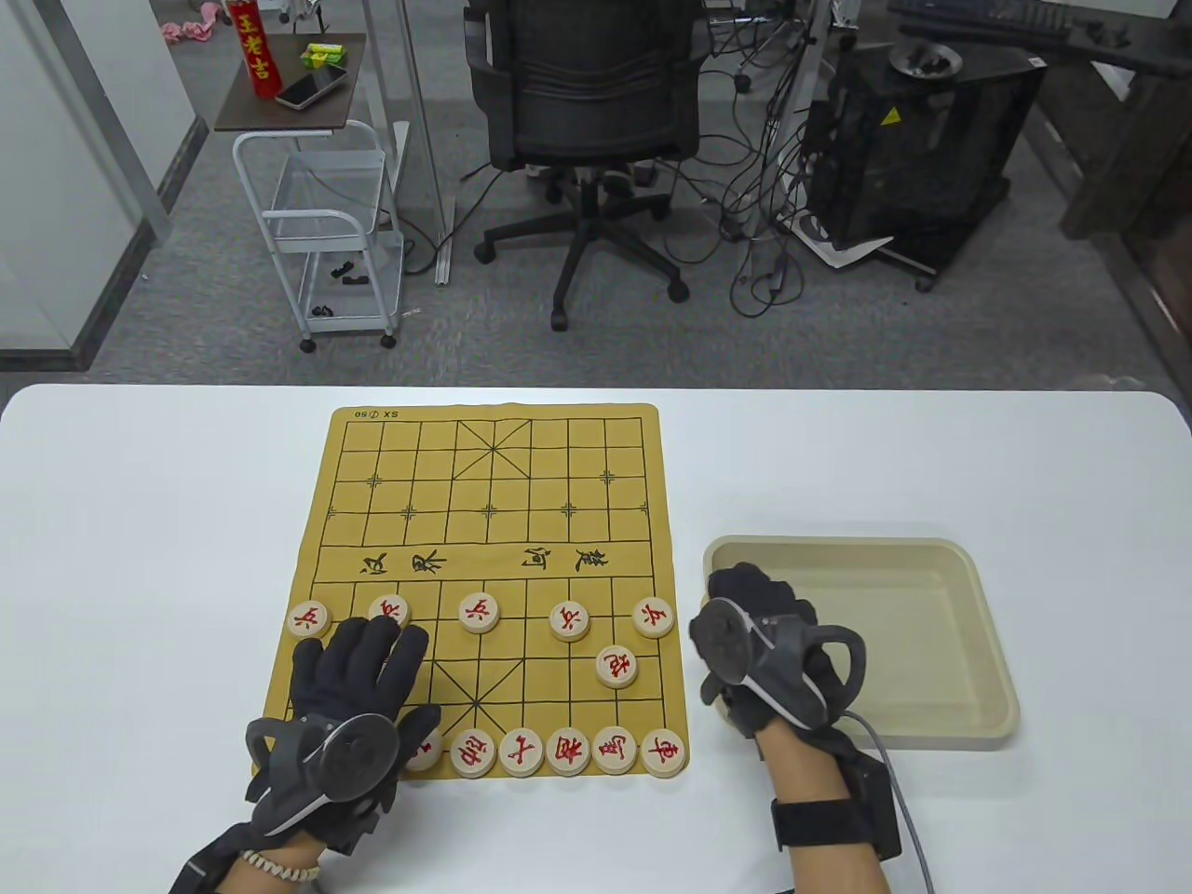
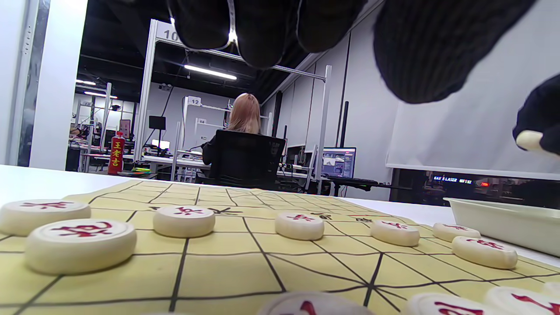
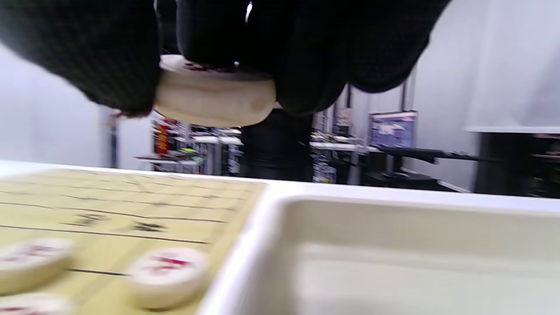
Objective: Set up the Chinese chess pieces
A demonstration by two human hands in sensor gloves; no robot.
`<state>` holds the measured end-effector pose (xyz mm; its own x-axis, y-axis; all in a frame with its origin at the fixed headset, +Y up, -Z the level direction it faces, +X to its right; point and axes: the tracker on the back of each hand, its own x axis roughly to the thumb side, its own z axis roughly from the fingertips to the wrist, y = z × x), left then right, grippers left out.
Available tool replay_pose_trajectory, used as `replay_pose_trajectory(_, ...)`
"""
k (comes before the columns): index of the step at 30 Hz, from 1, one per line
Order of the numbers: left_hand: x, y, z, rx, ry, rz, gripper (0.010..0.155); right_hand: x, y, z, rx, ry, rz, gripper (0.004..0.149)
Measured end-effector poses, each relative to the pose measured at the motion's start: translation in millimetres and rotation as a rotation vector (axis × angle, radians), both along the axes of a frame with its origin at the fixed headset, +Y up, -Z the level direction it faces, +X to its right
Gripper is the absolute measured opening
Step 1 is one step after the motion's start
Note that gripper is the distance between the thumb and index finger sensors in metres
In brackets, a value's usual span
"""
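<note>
Between your right fingers (image 3: 306, 65) sits one piece (image 3: 214, 94), pinched and lifted above the near-left corner of the tray (image 1: 987, 643), not yet over the board (image 1: 484, 559). Ahead of your left fingertips (image 1: 372, 643), five soldiers stand in their row; one lies partly under them. One cannon (image 1: 616, 667) is placed on the right; a second shows in the left wrist view only. Back row: five pieces clear, a sixth peeks from under your left hand (image 1: 358, 689). That hand lies flat on the board, fingers straight and together, gripping nothing. Judged well past halfway for red. Hidden: left back-row points under the glove, the held piece's character, tray floor beneath your right hand (image 1: 754, 643).
</note>
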<state>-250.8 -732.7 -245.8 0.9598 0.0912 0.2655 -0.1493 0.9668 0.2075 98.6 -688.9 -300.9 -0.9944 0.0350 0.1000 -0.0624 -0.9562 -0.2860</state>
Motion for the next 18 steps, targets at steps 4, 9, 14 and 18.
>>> replay_pose_trajectory(4, 0.7, 0.1, 1.6, 0.007, -0.013, -0.004, 0.081, -48.2, -6.9, 28.9, 0.047, 0.127, -0.101, 0.060)
replay_pose_trajectory(9, 2.3, -0.6, 3.1, 0.007, -0.015, -0.012, 0.081, -85.9, -27.7, 57.2, 0.054, 0.245, -0.091, 0.060)
replay_pose_trajectory(14, 8.3, -4.9, 3.5, -0.024, -0.035, -0.023, 0.081, -99.0, -43.4, 73.1, 0.073, 0.349, -0.064, 0.061)
replay_pose_trajectory(18, 14.3, -2.5, 5.8, -0.063, -0.074, 0.067, 0.081, -98.8, -42.8, 76.6, 0.088, 0.367, -0.078, 0.061)
